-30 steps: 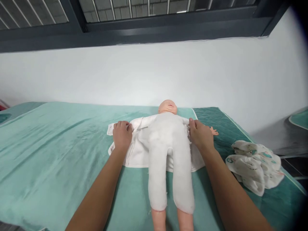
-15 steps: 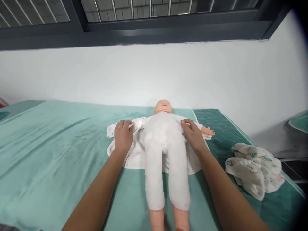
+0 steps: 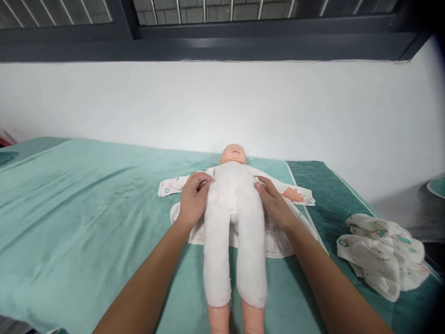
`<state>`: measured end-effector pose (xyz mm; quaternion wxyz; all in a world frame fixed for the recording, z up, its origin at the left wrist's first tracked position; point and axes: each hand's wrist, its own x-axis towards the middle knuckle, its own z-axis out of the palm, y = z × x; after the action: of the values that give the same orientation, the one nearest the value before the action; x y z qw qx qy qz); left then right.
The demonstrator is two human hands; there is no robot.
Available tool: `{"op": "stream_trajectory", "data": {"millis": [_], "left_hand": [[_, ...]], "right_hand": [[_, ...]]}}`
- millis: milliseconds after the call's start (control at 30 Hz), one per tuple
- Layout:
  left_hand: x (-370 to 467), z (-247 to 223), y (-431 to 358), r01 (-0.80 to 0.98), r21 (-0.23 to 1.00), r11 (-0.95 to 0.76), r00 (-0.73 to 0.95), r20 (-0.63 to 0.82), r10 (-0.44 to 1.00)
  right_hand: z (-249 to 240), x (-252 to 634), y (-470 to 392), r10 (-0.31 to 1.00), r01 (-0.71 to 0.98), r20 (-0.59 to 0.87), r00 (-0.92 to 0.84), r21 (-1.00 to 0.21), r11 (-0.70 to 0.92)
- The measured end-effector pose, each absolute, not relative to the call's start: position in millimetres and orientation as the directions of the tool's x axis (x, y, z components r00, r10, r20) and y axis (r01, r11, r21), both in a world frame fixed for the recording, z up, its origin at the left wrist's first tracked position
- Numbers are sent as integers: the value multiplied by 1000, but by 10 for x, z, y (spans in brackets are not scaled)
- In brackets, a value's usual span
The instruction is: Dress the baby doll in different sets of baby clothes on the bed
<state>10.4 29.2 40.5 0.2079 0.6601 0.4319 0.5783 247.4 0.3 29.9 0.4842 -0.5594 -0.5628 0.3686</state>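
A baby doll (image 3: 233,195) with a white cloth body and bare plastic head and feet lies face up, legs towards me. Spread under its torso is a white baby shirt (image 3: 274,243) with small prints, sleeves out to both sides. My left hand (image 3: 195,197) is closed at the left side of the doll's upper body, fingertips against it. On the opposite side my right hand (image 3: 274,199) grips the doll's chest, thumb and fingers curled in. The doll's right-side hand (image 3: 294,194) lies over a sleeve. Its other arm is hard to make out.
A crumpled printed white cloth (image 3: 384,255) lies on the dark green quilted part at right. Light green bedding (image 3: 86,208) covers the surface at left. Behind stands a white wall (image 3: 156,106) under a dark-framed barred window (image 3: 208,41).
My left hand has left the shirt's edge and moved right onto the doll's side. My right hand has shifted inward slightly. The doll's right-side hand now rests over the sleeve. The view has shifted.
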Motion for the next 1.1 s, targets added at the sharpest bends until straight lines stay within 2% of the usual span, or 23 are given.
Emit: {"op": "stream_trajectory", "data": {"millis": [167,367,433,500,567,700,900,1100], "left_hand": [[104,466,233,220,748,-626,-100,656,749],[134,519,146,316,654,-687,87,701,708],[121,519,103,374,644,-668,69,699,712],[80,495,54,431,699,-570,-59,652,756],[14,449,3,468,783,-411,-177,538,824],[-120,362,-85,512,835,-204,-148,319,936],[-75,561,-63,520,831,-197,-141,311,940],[251,1051,187,650,719,-246,19,308,951]], "right_hand": [[310,2342,-21,988,266,156,-4,-952,152],[214,2353,35,992,247,128,-8,-961,126],[185,2368,51,990,236,139,-9,-962,137],[170,2377,57,990,236,143,-7,-961,141],[170,2381,55,990,239,141,-3,-961,137],[189,2381,47,988,254,154,-19,-955,154],[173,2372,59,990,280,142,11,-951,134],[150,2374,65,988,264,153,-11,-953,150]]}}
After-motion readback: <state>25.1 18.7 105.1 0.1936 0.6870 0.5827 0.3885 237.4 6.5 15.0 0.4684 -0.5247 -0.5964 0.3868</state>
